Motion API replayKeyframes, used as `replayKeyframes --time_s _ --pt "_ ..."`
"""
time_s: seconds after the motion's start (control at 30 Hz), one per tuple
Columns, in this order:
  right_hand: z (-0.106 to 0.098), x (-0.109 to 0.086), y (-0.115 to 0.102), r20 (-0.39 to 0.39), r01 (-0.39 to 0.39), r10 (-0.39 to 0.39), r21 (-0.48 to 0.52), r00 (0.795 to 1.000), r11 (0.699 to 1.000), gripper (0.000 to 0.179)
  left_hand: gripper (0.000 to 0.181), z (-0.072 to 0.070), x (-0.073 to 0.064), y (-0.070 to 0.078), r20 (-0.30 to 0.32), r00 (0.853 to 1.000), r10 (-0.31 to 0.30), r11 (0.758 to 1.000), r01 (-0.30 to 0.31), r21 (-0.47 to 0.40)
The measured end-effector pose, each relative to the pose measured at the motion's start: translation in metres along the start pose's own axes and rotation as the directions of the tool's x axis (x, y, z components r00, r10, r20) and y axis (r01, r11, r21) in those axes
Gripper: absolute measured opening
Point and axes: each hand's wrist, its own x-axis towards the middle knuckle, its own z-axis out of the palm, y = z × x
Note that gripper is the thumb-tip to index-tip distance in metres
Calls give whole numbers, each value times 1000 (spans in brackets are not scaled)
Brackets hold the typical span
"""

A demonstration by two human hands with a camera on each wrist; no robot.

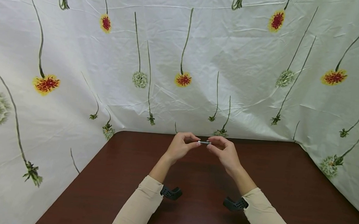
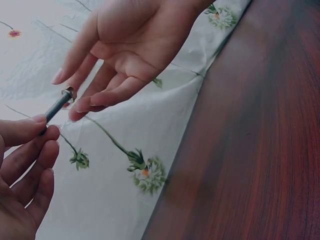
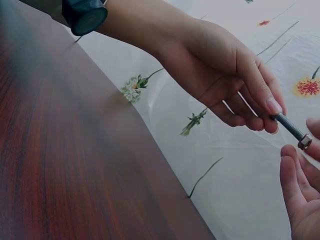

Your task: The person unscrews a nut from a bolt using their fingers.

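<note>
A dark metal bolt (image 1: 204,142) is held level between both hands in the head view, above the far part of the table. My left hand (image 1: 179,147) pinches its left end between thumb and fingertips; the other fingers curl loosely below, as the left hand (image 2: 25,165) shows in the left wrist view. At the bolt's other end sits a shiny hex piece (image 3: 305,141). My right hand (image 1: 225,153) has thumb and fingers spread about that piece. In the left wrist view, the right thumb (image 2: 58,76) stands slightly off it, with a finger close behind.
A dark reddish-brown wooden table (image 1: 197,210) lies under both forearms. Behind it and along its sides hangs a white flower-printed cloth (image 1: 255,61). Black bands with camera mounts (image 1: 171,193) sit at both wrists, over beige sleeves (image 1: 138,206).
</note>
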Motion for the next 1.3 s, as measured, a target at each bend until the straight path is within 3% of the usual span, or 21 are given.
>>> replayKeyframes --time_s 0.17,0.43,0.7,1.03,1.3 --pt "1 0 0 -17 -46 47 46 999 998 27 14 1 1 -1 6 1000 9 1000 -9 -3" --pt "-1 0 0 6 5 -5 11 1000 1000 28 11 1 0 0 -2 1000 8 1000 -8 -4" --pt "-1 0 0 -15 -36 37 38 999 999 26 11 2 1 2 -3 1000 21 1000 -21 -10" --pt "-2 1 2 16 -3 3 3 1000 1000 31 11 0 0 -1 -1 1000 3 1000 -3 -6" --pt "1 2 2 -35 -29 31 41 999 999 26 13 0 1 -2 -1 1000 27 999 -27 -19"
